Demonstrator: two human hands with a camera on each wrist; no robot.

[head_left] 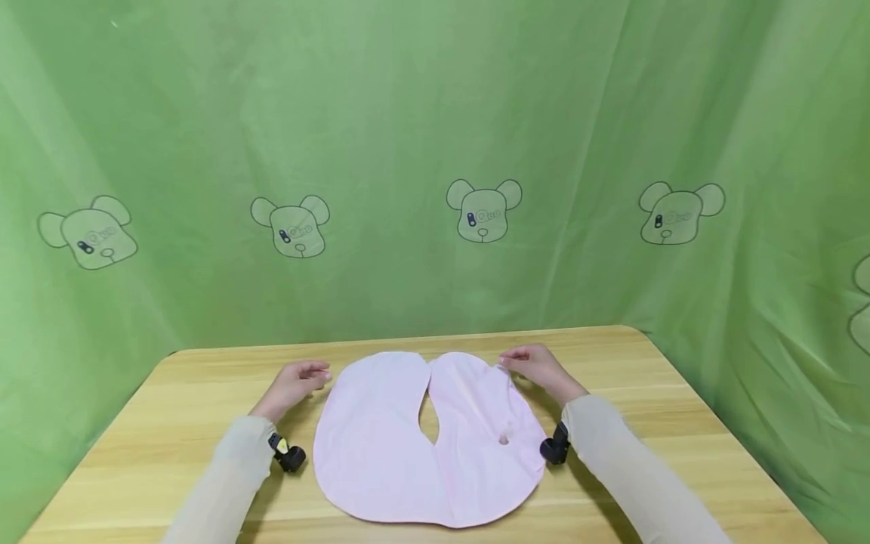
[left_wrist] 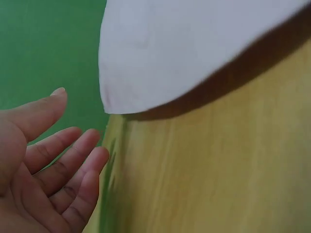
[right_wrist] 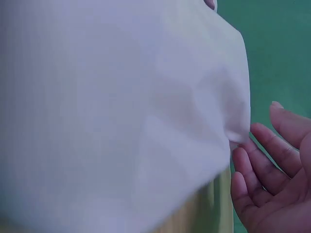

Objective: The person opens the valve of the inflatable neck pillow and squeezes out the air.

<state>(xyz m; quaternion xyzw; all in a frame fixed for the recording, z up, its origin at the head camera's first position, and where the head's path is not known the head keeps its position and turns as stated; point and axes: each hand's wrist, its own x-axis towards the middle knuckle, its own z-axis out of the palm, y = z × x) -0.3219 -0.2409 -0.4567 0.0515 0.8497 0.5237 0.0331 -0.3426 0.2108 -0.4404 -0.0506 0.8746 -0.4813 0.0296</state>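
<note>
A pale pink, bib-shaped cloth lies spread on the table, its two rounded lobes meeting at the far side above a teardrop-shaped gap. To its upper left is my left hand, fingers loosely bent and holding nothing. The left wrist view shows that hand apart from the cloth's edge. At the upper right, fingertips of my right hand touch the cloth's edge, which is creased there. In the right wrist view, the thumb of this hand stands away from the cloth.
The wooden table has rounded far corners. Green curtains with bear-head prints hang behind it and at both sides. A small black camera sits on the left wrist, another black camera on the right.
</note>
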